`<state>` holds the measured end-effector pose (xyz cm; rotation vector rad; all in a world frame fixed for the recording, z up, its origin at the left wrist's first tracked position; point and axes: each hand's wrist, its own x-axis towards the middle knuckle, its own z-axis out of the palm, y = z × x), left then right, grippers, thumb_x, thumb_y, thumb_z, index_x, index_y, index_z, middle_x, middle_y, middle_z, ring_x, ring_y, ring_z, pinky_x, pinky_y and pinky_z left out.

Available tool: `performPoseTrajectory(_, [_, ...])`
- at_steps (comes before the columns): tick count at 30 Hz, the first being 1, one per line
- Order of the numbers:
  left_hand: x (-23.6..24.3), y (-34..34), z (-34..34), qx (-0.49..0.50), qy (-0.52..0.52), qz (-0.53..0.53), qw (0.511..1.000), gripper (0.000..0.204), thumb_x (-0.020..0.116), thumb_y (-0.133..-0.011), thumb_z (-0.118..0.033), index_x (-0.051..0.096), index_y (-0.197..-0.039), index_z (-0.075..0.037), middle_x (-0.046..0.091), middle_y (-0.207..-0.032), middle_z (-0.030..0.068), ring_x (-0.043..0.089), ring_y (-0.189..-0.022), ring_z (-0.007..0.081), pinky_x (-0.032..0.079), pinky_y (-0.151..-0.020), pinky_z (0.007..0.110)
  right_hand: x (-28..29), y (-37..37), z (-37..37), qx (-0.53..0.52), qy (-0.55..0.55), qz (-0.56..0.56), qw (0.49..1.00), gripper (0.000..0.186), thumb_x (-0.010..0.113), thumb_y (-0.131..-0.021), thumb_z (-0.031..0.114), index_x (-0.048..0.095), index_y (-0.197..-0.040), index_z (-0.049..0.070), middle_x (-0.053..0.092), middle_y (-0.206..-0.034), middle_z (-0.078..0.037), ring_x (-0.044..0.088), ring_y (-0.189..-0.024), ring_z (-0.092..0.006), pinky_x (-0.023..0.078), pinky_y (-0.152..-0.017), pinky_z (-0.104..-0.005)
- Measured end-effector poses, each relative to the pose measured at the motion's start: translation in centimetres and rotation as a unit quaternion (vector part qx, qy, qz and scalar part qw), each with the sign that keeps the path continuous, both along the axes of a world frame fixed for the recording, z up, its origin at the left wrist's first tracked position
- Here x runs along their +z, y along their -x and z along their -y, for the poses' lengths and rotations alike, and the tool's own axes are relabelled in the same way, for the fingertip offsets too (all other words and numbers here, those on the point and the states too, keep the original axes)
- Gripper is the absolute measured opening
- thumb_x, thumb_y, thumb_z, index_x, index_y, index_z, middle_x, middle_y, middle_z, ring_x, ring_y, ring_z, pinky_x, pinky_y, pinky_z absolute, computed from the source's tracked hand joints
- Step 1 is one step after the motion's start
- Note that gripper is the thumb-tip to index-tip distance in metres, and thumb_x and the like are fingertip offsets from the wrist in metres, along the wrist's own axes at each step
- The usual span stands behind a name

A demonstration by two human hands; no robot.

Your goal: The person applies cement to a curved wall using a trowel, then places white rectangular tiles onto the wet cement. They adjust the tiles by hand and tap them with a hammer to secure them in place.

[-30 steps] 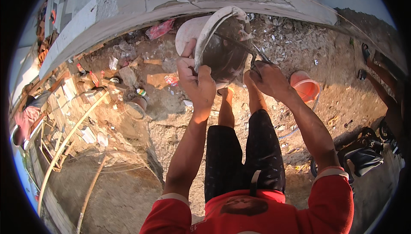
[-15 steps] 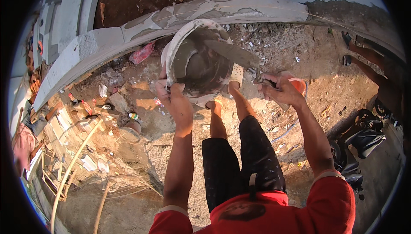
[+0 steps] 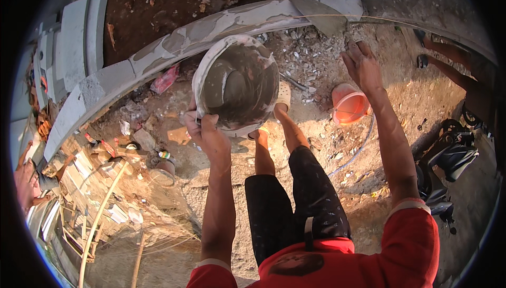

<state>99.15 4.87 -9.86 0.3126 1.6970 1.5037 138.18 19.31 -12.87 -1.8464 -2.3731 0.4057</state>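
Note:
My left hand (image 3: 208,132) grips the near-left rim of a white, mortar-smeared bucket (image 3: 198,85), tilted so its grey wet mortar (image 3: 237,93) shows inside. My right hand (image 3: 361,64) is closed round the handle of a trowel (image 3: 321,16), stretched forward beyond the bucket to the right. The mortar-coated blade lies over the top of a low, curved block wall (image 3: 150,56) with patches of grey mortar along it; whether it touches is hard to tell. A thin string runs along the wall top.
An orange bucket (image 3: 350,109) and a blue hose stand right of my feet. Another person's legs (image 3: 453,77) and a motorbike (image 3: 448,161) are at right; someone in pink (image 3: 26,177) is at far left, near scrap wood, bamboo poles (image 3: 103,214), rubble and stacked pale blocks (image 3: 79,35).
My right hand has moved forward, lifting the trowel from the bucket to the wall top. The bucket in my left hand has shifted down and left in view, its opening turned more upward.

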Motion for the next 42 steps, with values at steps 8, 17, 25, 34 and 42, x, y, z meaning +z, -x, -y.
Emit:
performPoseTrajectory(8, [-0.5, -0.4, -0.1, 0.018, -0.006, 0.009, 1.000, 0.015, 0.054, -0.081, 0.003, 0.047, -0.090, -0.006, 0.054, -0.111, 0.0107, 0.052, -0.101, 0.0174, 0.041, -0.094, 0.033, 1.3, -0.8, -2.5, -0.105, -0.008, 0.039, 0.994, 0.032, 0.072, -0.096, 0.023, 0.066, -0.119, 0.000, 0.069, -0.106, -0.026, 0.066, -0.096, -0.0480, 0.054, -0.082, -0.0539])
performPoseTrajectory(17, [-0.5, -0.2, 1.5, -0.033, 0.044, -0.073, 0.996, 0.008, 0.054, -0.082, 0.001, 0.048, -0.088, -0.002, 0.057, -0.117, 0.0126, 0.053, -0.106, 0.0158, 0.040, -0.101, 0.030, -14.9, 7.4, 4.1, -0.156, -0.098, -0.153, 0.971, 0.032, 0.069, -0.096, 0.017, 0.057, -0.114, -0.007, 0.054, -0.108, -0.032, 0.055, -0.098, -0.0509, 0.050, -0.079, -0.0548])
performPoseTrajectory(25, [0.3, -0.2, 1.5, -0.055, 0.105, -0.088, 0.989, 0.012, 0.052, -0.083, 0.001, 0.050, -0.094, -0.002, 0.059, -0.120, 0.0102, 0.054, -0.110, 0.0154, 0.041, -0.103, 0.030, -16.4, 9.2, 15.7, -0.161, 0.040, -0.156, 0.974, 0.028, 0.066, -0.098, 0.016, 0.056, -0.112, -0.006, 0.055, -0.107, -0.033, 0.054, -0.096, -0.0556, 0.046, -0.088, -0.0588])
performPoseTrajectory(34, [1.5, -0.8, 1.5, -0.050, -0.024, -0.065, 0.996, 0.011, 0.051, -0.082, 0.005, 0.046, -0.090, -0.001, 0.053, -0.150, 0.0275, 0.056, -0.126, 0.0239, 0.042, -0.106, 0.036, 0.7, 10.6, 17.4, 0.029, 0.277, -0.119, 0.953, 0.022, 0.063, -0.095, 0.019, 0.057, -0.108, 0.002, 0.063, -0.102, -0.025, 0.066, -0.094, -0.0482, 0.055, -0.081, -0.0549])
performPoseTrajectory(42, [3.2, -0.6, 1.1, -0.067, -0.070, -0.137, 0.986, 0.018, 0.048, -0.079, 0.008, 0.043, -0.095, 0.000, 0.055, -0.145, 0.0331, 0.059, -0.125, 0.0289, 0.043, -0.107, 0.036, 2.1, 21.1, 8.4, 0.267, 0.320, 0.007, 0.909, 0.035, 0.058, -0.099, 0.029, 0.074, -0.091, -0.001, 0.074, -0.093, -0.027, 0.073, -0.090, -0.0428, 0.059, -0.083, -0.0530])
